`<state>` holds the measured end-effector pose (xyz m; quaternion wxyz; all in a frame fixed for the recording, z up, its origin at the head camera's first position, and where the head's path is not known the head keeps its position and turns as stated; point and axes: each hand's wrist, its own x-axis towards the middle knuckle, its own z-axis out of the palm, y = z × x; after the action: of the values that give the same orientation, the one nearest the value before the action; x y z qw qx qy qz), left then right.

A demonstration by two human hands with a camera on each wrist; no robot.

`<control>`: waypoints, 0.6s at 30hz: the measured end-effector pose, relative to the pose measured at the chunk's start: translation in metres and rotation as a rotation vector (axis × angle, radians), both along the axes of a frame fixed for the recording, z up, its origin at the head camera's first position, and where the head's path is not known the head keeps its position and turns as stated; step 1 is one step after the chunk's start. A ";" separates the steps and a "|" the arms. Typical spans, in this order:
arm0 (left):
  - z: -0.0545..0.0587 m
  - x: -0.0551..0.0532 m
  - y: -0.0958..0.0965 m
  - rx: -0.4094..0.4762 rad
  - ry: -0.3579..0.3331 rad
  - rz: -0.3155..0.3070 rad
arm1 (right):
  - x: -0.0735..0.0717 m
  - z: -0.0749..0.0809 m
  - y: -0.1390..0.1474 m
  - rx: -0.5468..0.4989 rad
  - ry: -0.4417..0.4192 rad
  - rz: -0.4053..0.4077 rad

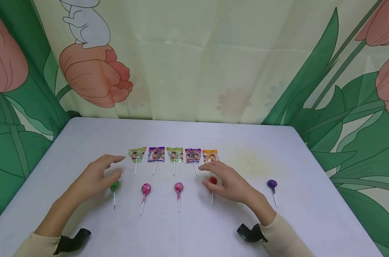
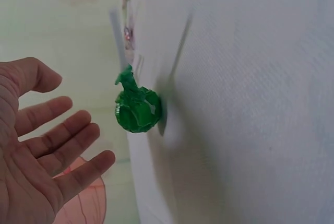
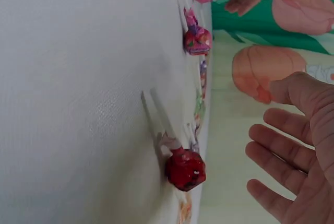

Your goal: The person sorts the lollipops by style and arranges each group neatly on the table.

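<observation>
My left hand [image 1: 96, 176], fingers loosely spread, hovers by a green round lollipop [image 2: 138, 112] at the left of the front row. It holds nothing. My right hand [image 1: 230, 182] is likewise relaxed, over a red round lollipop [image 3: 185, 171], with no object in its fingers. Between the hands lie two pink lollipops, one nearer the left hand [image 1: 146, 189] and one further right [image 1: 178, 187]. To the right of the right hand is a dark purple lollipop [image 1: 272, 184]. A white stick tip shows under the right wrist; the rest of it is hidden.
Behind them runs a row of flat bagged lollipops: green [image 1: 137, 154], purple [image 1: 156, 154], green [image 1: 175, 154], purple [image 1: 193, 155] and orange [image 1: 210, 155], the last partly covered by the right hand. A white cloth covers the table [image 1: 181, 235]. A printed curtain [image 1: 188, 64] hangs behind.
</observation>
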<state>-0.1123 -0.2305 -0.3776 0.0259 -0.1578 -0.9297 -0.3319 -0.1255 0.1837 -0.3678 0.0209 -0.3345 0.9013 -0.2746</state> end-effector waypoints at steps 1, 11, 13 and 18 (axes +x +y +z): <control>0.001 0.002 0.000 -0.003 0.008 0.001 | 0.001 0.001 -0.002 -0.008 0.005 0.013; 0.004 0.017 -0.002 0.003 0.051 0.013 | 0.013 0.005 -0.026 -0.052 0.053 0.085; 0.002 0.018 -0.004 0.007 0.057 0.010 | 0.014 0.003 -0.030 -0.049 0.068 0.096; -0.003 0.022 -0.010 0.008 0.092 0.013 | 0.016 0.001 -0.044 -0.059 0.078 0.133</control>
<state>-0.0904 -0.2403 -0.3810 0.0713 -0.1668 -0.9271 -0.3279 -0.1096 0.1397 -0.3673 -0.0061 -0.4045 0.8687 -0.2857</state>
